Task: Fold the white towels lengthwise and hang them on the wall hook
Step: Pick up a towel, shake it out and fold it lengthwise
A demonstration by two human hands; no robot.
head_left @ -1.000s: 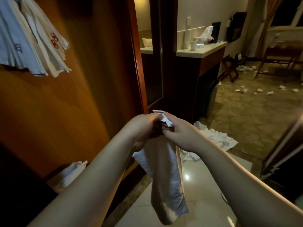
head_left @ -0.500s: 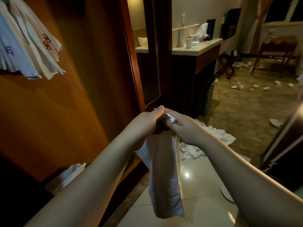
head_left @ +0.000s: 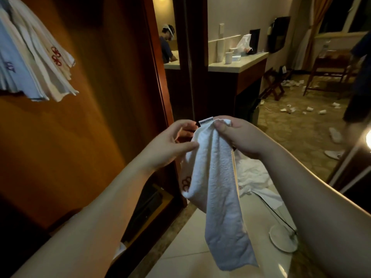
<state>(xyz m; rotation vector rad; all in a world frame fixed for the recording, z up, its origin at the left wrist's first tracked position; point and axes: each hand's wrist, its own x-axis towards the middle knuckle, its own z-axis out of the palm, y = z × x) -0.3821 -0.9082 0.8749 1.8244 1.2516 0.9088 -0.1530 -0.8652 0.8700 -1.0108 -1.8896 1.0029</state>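
Wood wall panel (head_left: 66, 147) fills the left side, its edge ending at a doorway. Pale floor tile (head_left: 186, 251) opens below and ahead, with a crumpled towel heap (head_left: 253, 175) lying on it just beyond the hands. Hung towels (head_left: 34, 63) fan from the upper left of the panel. At centre, a folded white towel (head_left: 218, 189) hangs down in the open, its top edge pinched by the right hand (head_left: 243, 137). The left hand (head_left: 170, 145) is close beside it, fingers loosely spread, thumb touching the towel's fold. A small label (head_left: 206, 120) sticks up at the top.
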